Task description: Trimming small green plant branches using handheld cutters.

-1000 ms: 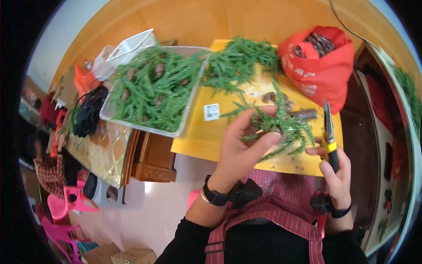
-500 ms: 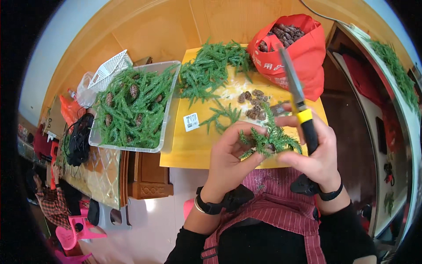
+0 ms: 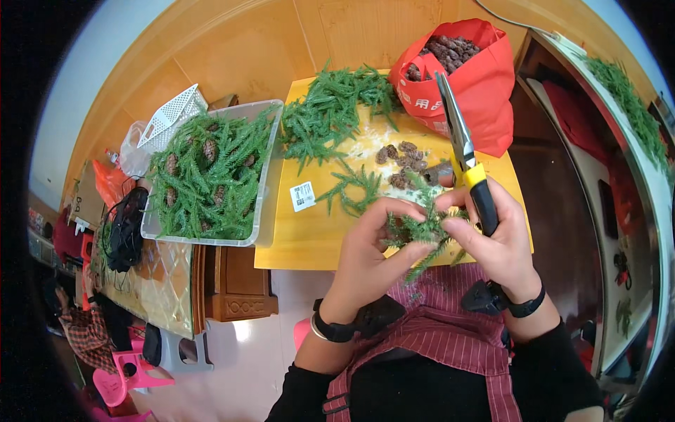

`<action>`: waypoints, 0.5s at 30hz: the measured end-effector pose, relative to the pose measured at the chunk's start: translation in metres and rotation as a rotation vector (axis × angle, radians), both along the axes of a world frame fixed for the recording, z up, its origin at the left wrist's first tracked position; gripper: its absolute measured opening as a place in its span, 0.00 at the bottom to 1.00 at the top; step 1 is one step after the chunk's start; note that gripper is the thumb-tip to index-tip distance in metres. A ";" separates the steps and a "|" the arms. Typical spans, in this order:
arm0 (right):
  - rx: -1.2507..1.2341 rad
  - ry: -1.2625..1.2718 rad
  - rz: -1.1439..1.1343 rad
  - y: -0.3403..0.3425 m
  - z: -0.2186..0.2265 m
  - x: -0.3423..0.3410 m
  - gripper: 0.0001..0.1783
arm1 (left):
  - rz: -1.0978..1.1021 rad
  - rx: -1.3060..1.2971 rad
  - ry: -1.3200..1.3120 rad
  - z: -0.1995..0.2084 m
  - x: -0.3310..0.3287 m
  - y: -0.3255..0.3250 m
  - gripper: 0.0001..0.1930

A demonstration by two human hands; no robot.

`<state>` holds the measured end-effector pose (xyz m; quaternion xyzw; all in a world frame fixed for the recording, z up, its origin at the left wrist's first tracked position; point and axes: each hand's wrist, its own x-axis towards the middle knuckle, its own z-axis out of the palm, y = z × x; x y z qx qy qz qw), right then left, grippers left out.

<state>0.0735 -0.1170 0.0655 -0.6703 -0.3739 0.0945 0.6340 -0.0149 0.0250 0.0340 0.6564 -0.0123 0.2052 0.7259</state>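
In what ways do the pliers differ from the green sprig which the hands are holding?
The pliers are long and straight, whereas the green sprig is bushy, with needle-covered tips spreading outward. The pliers have a grey metal nose and yellow-and-black handles; the sprig is mainly green. The pliers are in the right hand alone, while the left hand and right hand both have fingers on the sprig. Both things are held.

Toward two o'clock from centre, long-nosed pliers (image 3: pixel 463 145) pair smooth, glossy grey metal with yellow-and-black plastic-looking grips (image 3: pixel 484 205); at half past one, a matt red cloth carrier bag (image 3: pixel 484 91); at half past nine, a smooth, translucent rectangular plastic tub (image 3: pixel 268 176).
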 end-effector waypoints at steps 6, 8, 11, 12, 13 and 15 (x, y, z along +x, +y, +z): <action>0.089 0.305 0.137 -0.003 0.003 0.007 0.15 | -0.197 0.047 -0.068 -0.002 -0.003 0.004 0.14; 0.088 0.435 0.275 -0.006 0.001 0.014 0.10 | -0.205 0.077 -0.099 -0.003 0.001 0.002 0.15; 0.094 0.513 0.195 -0.002 0.004 0.009 0.14 | -0.121 0.152 -0.151 0.003 -0.003 -0.001 0.14; 0.156 0.518 0.174 -0.003 0.001 0.010 0.13 | -0.061 0.176 -0.181 0.002 -0.002 -0.003 0.14; 0.189 0.512 0.166 -0.004 0.000 0.010 0.13 | -0.065 0.175 -0.185 0.003 0.000 -0.003 0.14; 0.194 0.488 0.160 -0.006 -0.001 0.010 0.13 | 0.162 0.559 -0.365 0.004 0.003 -0.003 0.14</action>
